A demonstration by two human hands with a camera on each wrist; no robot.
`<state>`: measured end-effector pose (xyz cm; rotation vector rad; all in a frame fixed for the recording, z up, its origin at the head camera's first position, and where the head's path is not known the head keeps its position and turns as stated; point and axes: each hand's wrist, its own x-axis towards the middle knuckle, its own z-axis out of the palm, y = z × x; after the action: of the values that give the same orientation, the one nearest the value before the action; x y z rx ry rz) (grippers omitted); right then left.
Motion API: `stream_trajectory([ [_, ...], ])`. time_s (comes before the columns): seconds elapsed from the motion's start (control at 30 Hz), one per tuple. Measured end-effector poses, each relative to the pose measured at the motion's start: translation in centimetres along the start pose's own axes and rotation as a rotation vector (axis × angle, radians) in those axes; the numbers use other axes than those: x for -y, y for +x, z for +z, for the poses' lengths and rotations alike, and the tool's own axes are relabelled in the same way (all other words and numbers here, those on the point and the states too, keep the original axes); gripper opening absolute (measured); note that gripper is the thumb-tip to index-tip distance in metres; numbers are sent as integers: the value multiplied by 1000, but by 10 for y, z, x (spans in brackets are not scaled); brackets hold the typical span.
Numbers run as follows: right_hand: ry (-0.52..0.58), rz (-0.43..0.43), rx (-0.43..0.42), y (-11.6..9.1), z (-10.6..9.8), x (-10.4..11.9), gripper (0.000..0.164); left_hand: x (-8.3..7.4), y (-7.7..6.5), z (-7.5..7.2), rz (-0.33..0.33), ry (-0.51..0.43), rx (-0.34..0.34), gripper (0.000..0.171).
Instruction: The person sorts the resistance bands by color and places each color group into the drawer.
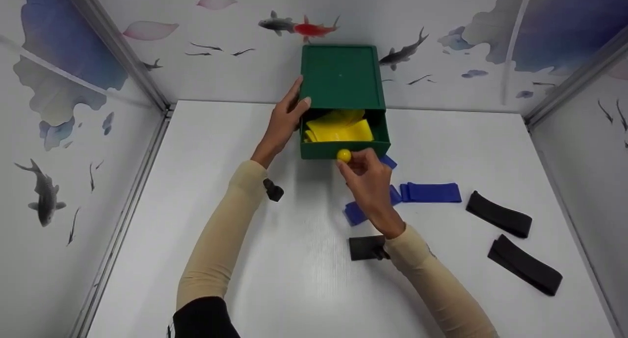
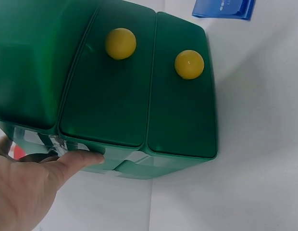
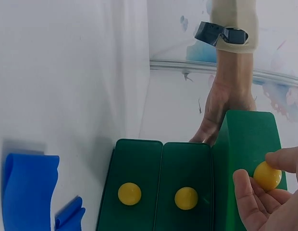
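A green drawer cabinet [image 1: 341,75] stands against the back wall, its top drawer [image 1: 319,150] pulled partway out. Folded yellow bands [image 1: 338,131] lie inside that drawer. My right hand [image 1: 371,181] pinches the drawer's round yellow knob [image 3: 267,175] between thumb and fingers. Against the cabinet's left side rests my left hand [image 1: 282,124], thumb [image 2: 84,159] extended along the side near the front edge. Two lower drawers show closed in the left wrist view, one with a yellow knob [image 2: 121,44] and the other with a matching knob [image 2: 189,64].
Folded blue bands [image 1: 431,193] lie right of the cabinet, some partly hidden under my right hand. Farther right are two folded black bands, an upper band [image 1: 499,214] and a lower band [image 1: 525,265]. Another black piece [image 1: 364,248] lies by my right wrist. Printed panels enclose the white table [image 1: 294,279].
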<state>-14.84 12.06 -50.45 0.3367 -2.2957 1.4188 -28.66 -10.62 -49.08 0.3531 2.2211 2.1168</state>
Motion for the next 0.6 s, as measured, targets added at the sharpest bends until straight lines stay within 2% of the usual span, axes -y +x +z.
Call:
stream_trajectory([
  [0.23,-23,16,13,13,0,-2,25,-2,0,2,-36,-59,-4,69],
  [0.6,15,70,38,36,6,-9,22,-5,-1,3,-94,-104,-19,69],
])
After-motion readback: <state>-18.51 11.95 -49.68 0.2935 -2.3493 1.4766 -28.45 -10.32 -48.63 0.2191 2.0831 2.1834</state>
